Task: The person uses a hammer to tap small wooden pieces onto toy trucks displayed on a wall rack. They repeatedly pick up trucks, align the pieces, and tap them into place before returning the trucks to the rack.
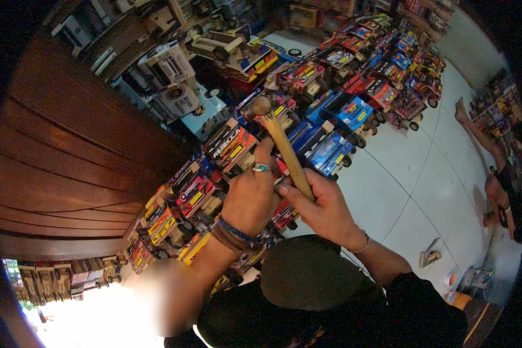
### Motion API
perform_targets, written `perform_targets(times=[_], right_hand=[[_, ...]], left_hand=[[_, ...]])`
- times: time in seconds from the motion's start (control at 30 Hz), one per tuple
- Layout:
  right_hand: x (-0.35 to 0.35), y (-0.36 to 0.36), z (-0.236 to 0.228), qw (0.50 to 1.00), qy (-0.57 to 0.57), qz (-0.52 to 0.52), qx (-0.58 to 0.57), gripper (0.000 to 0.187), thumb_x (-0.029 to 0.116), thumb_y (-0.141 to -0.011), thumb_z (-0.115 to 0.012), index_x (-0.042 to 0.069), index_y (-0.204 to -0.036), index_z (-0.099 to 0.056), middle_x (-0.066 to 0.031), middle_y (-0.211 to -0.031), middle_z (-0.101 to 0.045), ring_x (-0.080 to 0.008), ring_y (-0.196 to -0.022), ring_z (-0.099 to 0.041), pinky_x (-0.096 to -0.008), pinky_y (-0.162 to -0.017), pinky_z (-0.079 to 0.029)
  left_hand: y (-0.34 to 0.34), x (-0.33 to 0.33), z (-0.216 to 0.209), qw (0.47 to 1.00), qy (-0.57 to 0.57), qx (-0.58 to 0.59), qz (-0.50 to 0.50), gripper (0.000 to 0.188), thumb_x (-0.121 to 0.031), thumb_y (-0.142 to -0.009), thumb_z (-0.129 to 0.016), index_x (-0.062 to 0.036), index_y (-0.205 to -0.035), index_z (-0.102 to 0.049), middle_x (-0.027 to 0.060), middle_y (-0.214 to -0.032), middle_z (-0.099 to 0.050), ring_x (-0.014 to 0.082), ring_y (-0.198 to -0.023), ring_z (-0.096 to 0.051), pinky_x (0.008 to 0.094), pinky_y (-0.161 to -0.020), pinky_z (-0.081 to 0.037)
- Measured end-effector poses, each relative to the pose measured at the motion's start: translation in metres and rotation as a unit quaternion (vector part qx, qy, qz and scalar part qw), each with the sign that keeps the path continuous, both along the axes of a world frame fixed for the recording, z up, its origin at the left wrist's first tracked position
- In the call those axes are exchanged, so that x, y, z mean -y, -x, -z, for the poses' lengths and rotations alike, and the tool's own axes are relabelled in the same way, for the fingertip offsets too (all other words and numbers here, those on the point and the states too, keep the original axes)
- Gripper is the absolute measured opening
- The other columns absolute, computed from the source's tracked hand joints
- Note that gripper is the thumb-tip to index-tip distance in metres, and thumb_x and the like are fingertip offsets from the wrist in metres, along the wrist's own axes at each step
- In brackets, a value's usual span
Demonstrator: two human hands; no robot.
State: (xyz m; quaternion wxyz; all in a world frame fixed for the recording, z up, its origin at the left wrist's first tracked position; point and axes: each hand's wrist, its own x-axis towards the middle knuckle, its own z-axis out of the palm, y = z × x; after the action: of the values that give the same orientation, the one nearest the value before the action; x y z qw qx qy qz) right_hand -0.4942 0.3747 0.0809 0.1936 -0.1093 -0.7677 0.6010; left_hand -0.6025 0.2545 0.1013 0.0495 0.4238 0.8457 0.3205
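My right grip [327,209] is closed around the lower end of a hammer [287,152], the thumb lying against the wooden handle. The hammer is in front of me, above the toy trucks; its handle leans up and to the left, and its rounded metal head is at the top. My left grip [250,194] is raised just beside the handle, one digit pointing upward, with a blue-stoned ring [261,167] on it. The other fingers of my left grip are mostly hidden, so I cannot tell whether it is holding anything. I have blue and brown bracelets [231,235] on my left wrist and a thin bracelet [362,243] on my right.

Beneath and beyond my wrists, rows of toy trucks [354,113] in red, blue, yellow and black slant across the white tiled floor [400,180]. A brown wooden panel [69,156] is on my left, and pale toy vehicles [206,113] stand near its upper end. To my right, a small metal tool [429,256] lies on the tiles. Farther over is another person's bare leg [481,133].
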Motion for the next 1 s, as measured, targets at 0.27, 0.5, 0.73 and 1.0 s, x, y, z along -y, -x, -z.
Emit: perform_targets(times=[0.27,0.5,0.73,1.0], right_hand=[[-0.044,-0.020,0.008,0.963,0.238,0.032,0.118,0.017,0.026,-0.096,-0.065,0.011,-0.104,-0.063,0.0054,-0.065,-0.052,-0.0023,-0.045,-0.040,-0.0222,-0.040,-0.031],[-0.064,-0.027,0.023,0.984,0.094,0.131,0.070,0.046,0.032,-0.097,-0.063,0.015,-0.139,-0.052,0.0057,-0.066,-0.050,-0.0020,-0.047,-0.041,-0.0216,-0.039,-0.031],[-0.079,-0.068,0.042,0.959,0.137,0.198,0.148,0.055,0.031,-0.098,-0.063,0.015,-0.147,-0.043,0.0048,-0.066,-0.047,-0.0036,-0.048,-0.039,-0.0239,-0.039,-0.032],[-0.081,-0.092,0.056,0.952,0.114,0.203,0.201,0.057,0.032,-0.097,-0.063,0.014,-0.147,-0.043,0.0040,-0.063,-0.046,-0.0053,-0.049,-0.042,-0.0258,-0.041,-0.035]], left_hand=[[0.008,-0.013,0.007,0.864,-0.107,0.479,0.115,0.045,-0.014,-0.090,-0.074,-0.0058,-0.131,-0.058,-0.0007,-0.104,-0.067,0.0079,-0.083,-0.063,0.0267,-0.080,-0.054],[0.038,-0.048,0.028,0.910,-0.049,0.409,0.051,0.039,-0.020,-0.092,-0.071,-0.0035,-0.127,-0.064,0.0070,-0.104,-0.073,0.0133,-0.095,-0.068,0.0263,-0.084,-0.054],[0.049,-0.075,0.060,0.948,-0.065,0.309,0.048,0.025,-0.018,-0.085,-0.077,-0.0002,-0.102,-0.071,0.0082,-0.089,-0.073,0.0129,-0.078,-0.069,0.0277,-0.068,-0.055],[0.056,-0.070,0.067,0.926,-0.053,0.372,0.043,0.029,-0.021,-0.086,-0.077,-0.0009,-0.107,-0.073,0.0069,-0.087,-0.074,0.0114,-0.075,-0.068,0.0269,-0.069,-0.056]])
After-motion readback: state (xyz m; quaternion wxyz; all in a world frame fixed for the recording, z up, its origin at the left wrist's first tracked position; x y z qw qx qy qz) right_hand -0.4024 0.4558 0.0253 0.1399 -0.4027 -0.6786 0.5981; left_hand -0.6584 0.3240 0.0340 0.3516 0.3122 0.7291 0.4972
